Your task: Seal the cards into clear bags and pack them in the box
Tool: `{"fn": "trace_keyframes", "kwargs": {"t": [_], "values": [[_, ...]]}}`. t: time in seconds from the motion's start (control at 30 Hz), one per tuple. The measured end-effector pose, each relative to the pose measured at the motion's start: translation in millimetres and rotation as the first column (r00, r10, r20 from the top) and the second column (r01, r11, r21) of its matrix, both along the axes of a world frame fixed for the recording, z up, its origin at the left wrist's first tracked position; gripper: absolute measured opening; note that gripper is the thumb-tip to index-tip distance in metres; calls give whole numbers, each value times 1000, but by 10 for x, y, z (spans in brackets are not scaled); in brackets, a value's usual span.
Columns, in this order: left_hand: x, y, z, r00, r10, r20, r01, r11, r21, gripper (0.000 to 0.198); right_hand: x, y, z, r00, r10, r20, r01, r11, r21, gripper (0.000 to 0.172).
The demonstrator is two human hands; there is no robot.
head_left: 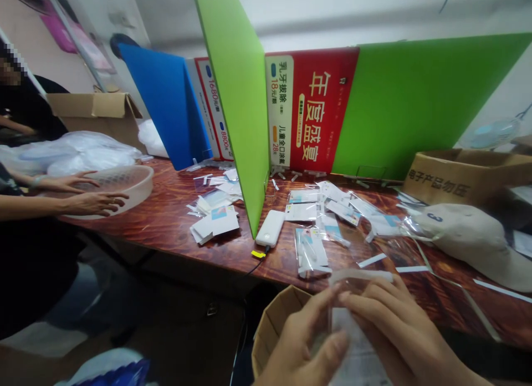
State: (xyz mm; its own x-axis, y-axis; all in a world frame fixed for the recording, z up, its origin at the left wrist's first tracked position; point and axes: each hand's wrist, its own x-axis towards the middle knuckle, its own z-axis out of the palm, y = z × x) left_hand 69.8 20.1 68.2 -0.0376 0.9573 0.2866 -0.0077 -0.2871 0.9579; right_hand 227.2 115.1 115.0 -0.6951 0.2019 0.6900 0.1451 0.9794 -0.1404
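Close to the camera, at the table's front edge, both hands are on a clear plastic bag (359, 350) with a white printed card inside. My left hand (305, 339) grips the bag's left side, thumb across its front. Fingers of my right hand (399, 325) are closed at the bag's top, where a pale flap strip shows; motion blurs the detail. Just beyond lie similar packed bags (311, 250) with white and blue cards. Loose white strips (372, 260) are scattered on the wooden table (224, 258).
A white power bank (270, 229) with a cable lies by the green divider (236, 97). On the right are a cap (469, 236) and a cardboard box (469, 178). Another open carton (272, 330) stands below the edge. At left, a co-worker's hands (91, 200) are over a plastic basket (143, 183).
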Motion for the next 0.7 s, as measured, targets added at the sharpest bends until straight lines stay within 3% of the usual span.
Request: {"fn": "trace_keyframes", "kwargs": {"t": [0.07, 0.13, 0.2, 0.43, 0.5, 0.6, 0.7], "values": [[-16, -33, -24, 987, 144, -77, -148, 988, -44, 48, -51, -48, -8, 997, -80, -15, 81, 996, 41, 19], [-25, -33, -18, 966, 208, -155, -221, 972, -74, 46, -100, -66, -12, 982, -182, -52, 186, 977, 102, 23], [-18, -15, 22, 957, 202, -208, -220, 973, -66, 46, -124, -58, -2, 972, -231, -46, 236, 961, 145, 24], [45, -5, 109, 920, 83, -384, -108, 993, -46, 46, -78, -37, -20, 973, -160, 166, 101, 943, 318, 25], [37, -23, 80, 911, 75, -405, -87, 996, -11, 44, -68, -26, -42, 977, -151, 148, 108, 958, 265, 22], [-22, -61, 4, 906, 94, -412, -78, 995, 56, 40, 23, 84, -20, 983, -183, -24, 185, 980, 80, 16], [-127, -100, -111, 932, 140, -335, -167, 984, -54, 33, 251, 251, -6, 897, -400, -189, 390, 916, -92, 12]]}}
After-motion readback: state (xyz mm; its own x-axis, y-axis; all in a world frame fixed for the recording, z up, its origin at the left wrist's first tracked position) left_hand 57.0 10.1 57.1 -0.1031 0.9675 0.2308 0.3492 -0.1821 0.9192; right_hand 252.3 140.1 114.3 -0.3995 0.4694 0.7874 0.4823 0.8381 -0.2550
